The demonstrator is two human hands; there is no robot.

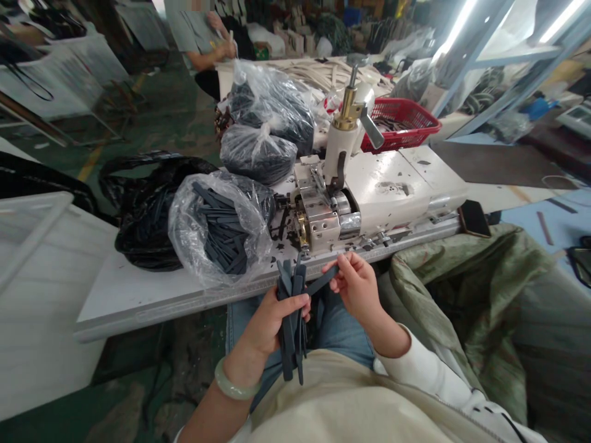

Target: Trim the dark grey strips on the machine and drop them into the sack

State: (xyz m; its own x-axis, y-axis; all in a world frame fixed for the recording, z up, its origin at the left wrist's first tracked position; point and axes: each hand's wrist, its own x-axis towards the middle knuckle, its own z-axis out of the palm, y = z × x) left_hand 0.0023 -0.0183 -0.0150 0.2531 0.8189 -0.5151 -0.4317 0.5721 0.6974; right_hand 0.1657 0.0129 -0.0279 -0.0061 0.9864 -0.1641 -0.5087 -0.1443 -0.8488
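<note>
My left hand (272, 323) is closed around a bundle of dark grey strips (290, 344) that hang down over my lap. My right hand (355, 286) pinches the end of a single dark strip (322, 281) drawn out from the top of the bundle. Both hands are just below the table's front edge, in front of a white machine (369, 191) with a brass fitting (348, 107) on its upright post.
An open clear bag of dark strips (221, 231) lies left of the machine, with tied bags (258, 151) and a black bag (143, 215) behind. A red basket (399, 120) stands at the back. A phone (474, 218) lies right. A green sack (471, 289) gapes at my right. A person sits beyond.
</note>
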